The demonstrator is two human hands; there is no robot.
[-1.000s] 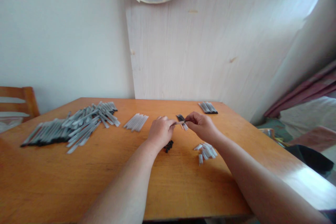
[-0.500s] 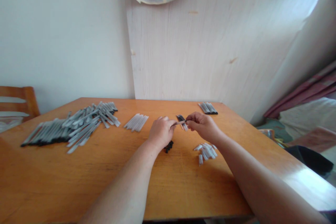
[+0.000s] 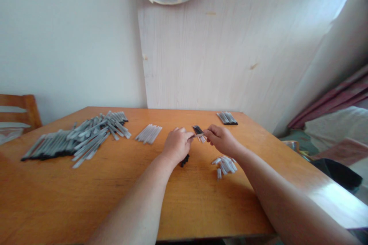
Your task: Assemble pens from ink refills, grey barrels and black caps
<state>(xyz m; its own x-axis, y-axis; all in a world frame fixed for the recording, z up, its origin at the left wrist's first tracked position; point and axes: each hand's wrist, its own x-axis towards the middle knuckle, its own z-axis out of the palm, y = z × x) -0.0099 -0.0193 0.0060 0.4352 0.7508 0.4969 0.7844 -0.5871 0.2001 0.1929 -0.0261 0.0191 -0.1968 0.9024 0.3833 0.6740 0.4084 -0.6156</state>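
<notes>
My left hand (image 3: 176,146) is closed around one end of a slim, pale pen barrel (image 3: 198,135), held level above the table. The fingers of my right hand (image 3: 220,138) pinch its other end, where a small dark part shows, partly covered by the fingertips. Just behind the barrel lies a small bunch of thin black-and-white pen refills (image 3: 197,129). Below my left hand is a little heap of short black pieces (image 3: 184,160), partly hidden by it. Short whitish pen caps (image 3: 227,165) lie in a loose pile beside my right forearm.
A row of pale pen barrels (image 3: 148,134) lies left of my hands. Further left spreads a big pile of translucent pens with black ends (image 3: 94,134). A small dark-ended bundle (image 3: 227,118) rests at the table's back right. A wooden chair (image 3: 30,111) stands left of the table (image 3: 184,206).
My right hand's fingers have shifted slightly at the barrel's end, and the hand has turned a little. My left hand keeps its hold in nearly the same place.
</notes>
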